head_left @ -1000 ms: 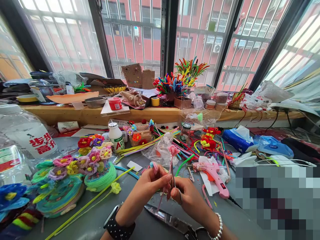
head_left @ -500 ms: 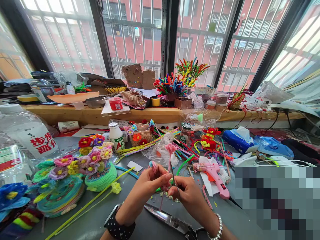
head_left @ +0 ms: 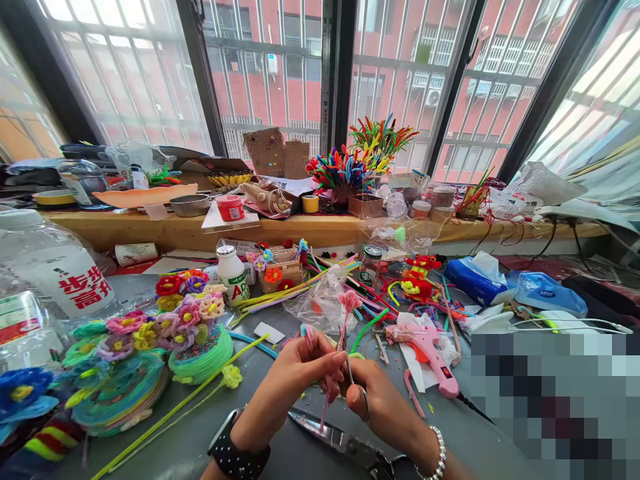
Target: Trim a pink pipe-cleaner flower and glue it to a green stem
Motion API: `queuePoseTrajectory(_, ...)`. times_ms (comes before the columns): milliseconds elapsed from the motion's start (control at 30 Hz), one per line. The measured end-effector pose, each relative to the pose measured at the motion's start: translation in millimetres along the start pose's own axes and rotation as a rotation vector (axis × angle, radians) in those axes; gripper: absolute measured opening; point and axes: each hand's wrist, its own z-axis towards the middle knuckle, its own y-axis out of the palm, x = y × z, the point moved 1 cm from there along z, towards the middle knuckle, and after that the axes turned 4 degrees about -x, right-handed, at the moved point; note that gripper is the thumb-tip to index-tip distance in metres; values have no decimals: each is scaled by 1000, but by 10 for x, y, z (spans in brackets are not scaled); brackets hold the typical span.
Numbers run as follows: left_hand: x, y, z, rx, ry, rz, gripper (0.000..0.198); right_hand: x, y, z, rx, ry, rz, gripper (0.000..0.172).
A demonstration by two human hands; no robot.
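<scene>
Between the fingers of my left hand (head_left: 313,367) is the stem of a pink pipe-cleaner flower (head_left: 349,301); the bloom stands upright above my fingertips and the thin stem hangs down below. My right hand (head_left: 380,393) grips small metal scissors (head_left: 350,373), blades pointing up against the stem just under the bloom. A finger loop shows by my right thumb; how far the blades are apart is hard to see. Below my hands, large shears (head_left: 330,433) lie on the grey table (head_left: 280,450).
A pink glue gun (head_left: 427,353) lies to the right, its cord trailing. Pipe-cleaner flowers (head_left: 185,313) crowd the left side near a large plastic bottle (head_left: 55,267). Further back are a white bottle (head_left: 233,273), a small basket (head_left: 283,270) and a blue tissue pack (head_left: 477,280).
The flower has tipped slightly to the right and sits a little lower. My right hand has turned, so the scissors' finger loop now shows. My left hand has barely moved.
</scene>
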Motion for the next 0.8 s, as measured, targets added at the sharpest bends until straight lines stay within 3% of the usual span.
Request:
queuePoseTrajectory(467,5,-22,1,45,2,26,27,113,-7,31,174,144,-47,62)
queuePoseTrajectory(600,22,-12,4,76,36,26,26,112,-16,14,119,89,-74,65)
queuePoseTrajectory(800,17,3,0,15,25,16,27,60,6,-4,15,43,-61,62)
